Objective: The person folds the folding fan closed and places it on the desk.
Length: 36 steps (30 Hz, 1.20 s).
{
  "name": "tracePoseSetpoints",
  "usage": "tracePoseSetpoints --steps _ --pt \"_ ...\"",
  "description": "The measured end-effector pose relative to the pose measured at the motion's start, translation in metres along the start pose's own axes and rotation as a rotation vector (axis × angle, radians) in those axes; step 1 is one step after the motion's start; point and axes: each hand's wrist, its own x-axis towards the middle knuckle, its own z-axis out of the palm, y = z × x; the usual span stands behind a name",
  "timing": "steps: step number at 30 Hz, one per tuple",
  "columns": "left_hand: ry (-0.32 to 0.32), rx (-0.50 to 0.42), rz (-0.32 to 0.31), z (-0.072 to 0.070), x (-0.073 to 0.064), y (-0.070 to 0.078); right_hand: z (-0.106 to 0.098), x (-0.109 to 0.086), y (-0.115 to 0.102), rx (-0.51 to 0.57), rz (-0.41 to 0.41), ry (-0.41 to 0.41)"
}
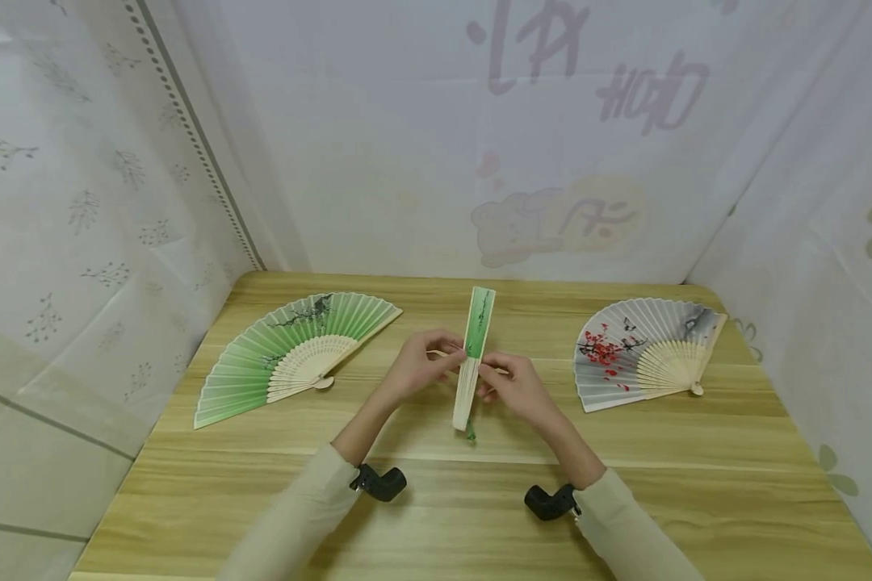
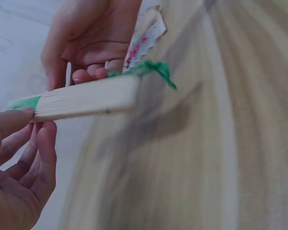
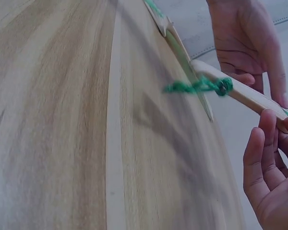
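Observation:
A folded fan (image 1: 474,355) with green cloth, pale wooden ribs and a green tassel (image 1: 470,433) is held above the middle of the table. My left hand (image 1: 423,365) pinches its left side between thumb and fingers, near where cloth meets ribs. On the opposite side my right hand (image 1: 514,389) pinches the fan at about the same height. The left wrist view has the bare rib end (image 2: 91,98) pointing right, slightly blurred. In the right wrist view the knotted tassel (image 3: 199,87) hangs from the rib end, clear of the wood.
An open green fan (image 1: 298,347) with a dark branch print lies on the table (image 1: 436,516) at left. At right lies an open grey-white fan (image 1: 647,351) with red blossoms. Printed white curtains (image 1: 378,161) enclose the table's back and sides.

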Motion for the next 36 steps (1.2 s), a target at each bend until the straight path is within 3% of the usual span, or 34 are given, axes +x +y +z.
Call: tracePoseSetpoints --steps 5,16,22,36 --pt "0.011 -0.029 -0.008 0.007 -0.002 -0.004 -0.002 0.000 -0.001 -0.006 0.019 0.045" --pt "0.099 -0.033 -0.037 0.021 0.006 -0.012 -0.007 0.001 0.007 0.002 0.058 0.159" --pt "0.110 -0.051 -0.058 0.027 0.008 -0.015 -0.009 0.002 0.011 -0.017 0.080 0.198" --pt "0.111 0.048 -0.069 0.034 0.007 -0.021 -0.009 0.004 0.021 0.011 0.152 0.214"
